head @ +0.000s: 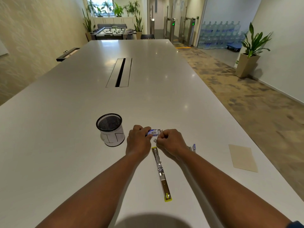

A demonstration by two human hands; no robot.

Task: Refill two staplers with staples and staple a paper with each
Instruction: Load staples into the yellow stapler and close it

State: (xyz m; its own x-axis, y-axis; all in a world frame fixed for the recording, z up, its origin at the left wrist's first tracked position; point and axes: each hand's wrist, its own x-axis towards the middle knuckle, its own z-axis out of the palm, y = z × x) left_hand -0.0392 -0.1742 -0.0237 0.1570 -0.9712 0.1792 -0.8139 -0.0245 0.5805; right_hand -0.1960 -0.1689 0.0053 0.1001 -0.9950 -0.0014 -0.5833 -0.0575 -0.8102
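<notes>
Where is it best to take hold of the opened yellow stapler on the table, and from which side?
Grip the opened stapler across its narrow sides near the middle hinge, coming from above. It lies flat and unfolded lengthwise on the table, so only its long edges are free.

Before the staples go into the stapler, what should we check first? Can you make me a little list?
1. Stapler opened flat on the table: ok, it lies fully unfolded with its channel up.
2. Staple box open: ok, the left hand holds it with its tray slid out.
3. Staples picked up: cannot tell, the right hand is curled by the box and hides what it pinches.
4. Channel empty and clean: cannot tell, too small to see.
5. Paper ready: ok, it lies flat to the right.
6. Second stapler: cannot tell, the right wrist mostly hides it.
</notes>
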